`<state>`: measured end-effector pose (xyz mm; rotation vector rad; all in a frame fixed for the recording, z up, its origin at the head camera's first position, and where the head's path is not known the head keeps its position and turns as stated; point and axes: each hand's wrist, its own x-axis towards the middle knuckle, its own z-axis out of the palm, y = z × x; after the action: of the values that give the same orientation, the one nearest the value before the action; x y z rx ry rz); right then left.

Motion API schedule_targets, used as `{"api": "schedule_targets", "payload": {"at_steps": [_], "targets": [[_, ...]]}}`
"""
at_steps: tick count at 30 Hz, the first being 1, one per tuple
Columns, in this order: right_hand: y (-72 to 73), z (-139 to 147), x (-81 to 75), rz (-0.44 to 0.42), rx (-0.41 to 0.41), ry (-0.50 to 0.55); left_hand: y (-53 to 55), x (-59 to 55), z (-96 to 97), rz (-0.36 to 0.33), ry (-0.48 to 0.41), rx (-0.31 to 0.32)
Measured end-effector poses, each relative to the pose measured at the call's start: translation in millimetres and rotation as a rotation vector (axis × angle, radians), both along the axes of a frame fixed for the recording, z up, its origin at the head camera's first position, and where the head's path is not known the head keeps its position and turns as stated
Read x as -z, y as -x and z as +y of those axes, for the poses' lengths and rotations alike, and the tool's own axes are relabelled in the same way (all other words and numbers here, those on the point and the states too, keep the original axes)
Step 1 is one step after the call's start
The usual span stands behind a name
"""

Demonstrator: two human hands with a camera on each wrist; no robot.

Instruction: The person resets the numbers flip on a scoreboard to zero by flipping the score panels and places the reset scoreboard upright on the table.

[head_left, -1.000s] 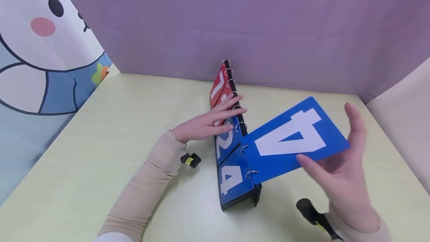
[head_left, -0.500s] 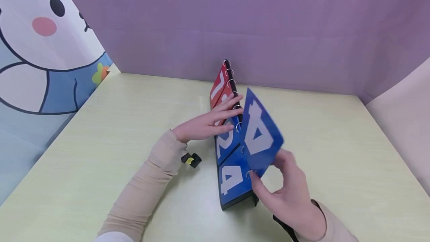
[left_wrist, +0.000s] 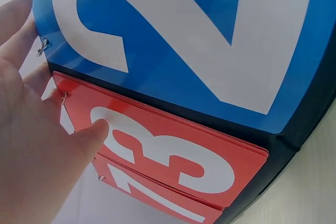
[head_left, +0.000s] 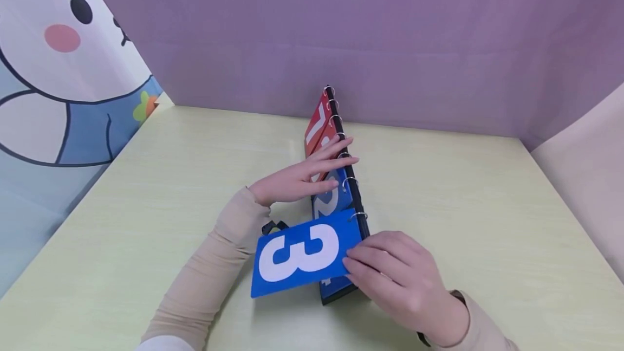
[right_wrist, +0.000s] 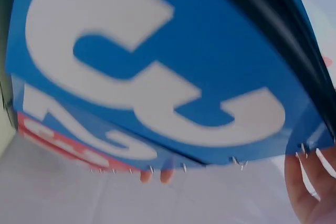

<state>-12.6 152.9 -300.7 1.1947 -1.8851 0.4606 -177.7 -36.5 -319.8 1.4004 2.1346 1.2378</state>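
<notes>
A tabletop flip scoreboard (head_left: 363,199) with ring-bound number cards stands lengthwise on the table. My left hand (head_left: 297,180) rests across its middle with spread, fairly straight fingers over the top edge. In the left wrist view its thumb lies on a red 3 card (left_wrist: 173,156), beside a blue 2 card (left_wrist: 210,35). My right hand (head_left: 404,280) is at the near end, its bent fingers on the ring edge of a blue card with a white 3 (head_left: 302,253). That card slants out leftward, partly covering a blue 4 card beneath. My right thumb is hidden in the head view.
The pale table (head_left: 487,215) extends on both sides of the board. A purple cloth (head_left: 341,31) rises behind it, and a cartoon-printed sheet (head_left: 73,80) hangs at the left. A black wrist strap piece (head_left: 274,226) shows beside the left cuff.
The lifted blue card has swung from the right over the top to the left, now showing 3 instead of 4. My right hand has moved left to the rings; my left hand stays put.
</notes>
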Motion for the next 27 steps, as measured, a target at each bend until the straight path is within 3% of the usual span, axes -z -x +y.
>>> {"api": "schedule_targets", "payload": {"at_steps": [8, 16, 24, 27], "targets": [[-2.2, 8, -10.8, -0.091, -0.030, -0.181, 0.6, -0.8, 0.0, -0.025, 0.007, 0.012], [-1.0, 14, -11.3, -0.268, -0.019, -0.268, 1.6, -0.3, -0.2, -0.033, 0.016, 0.014], [3.9, 15, -8.2, -0.307, -0.054, -0.287, 1.2, -0.3, -0.6, -0.048, -0.001, 0.016], [10.7, 19, -6.0, -0.365, -0.183, -0.185, 1.1, 0.1, -0.6, -0.048, 0.002, 0.015]]}}
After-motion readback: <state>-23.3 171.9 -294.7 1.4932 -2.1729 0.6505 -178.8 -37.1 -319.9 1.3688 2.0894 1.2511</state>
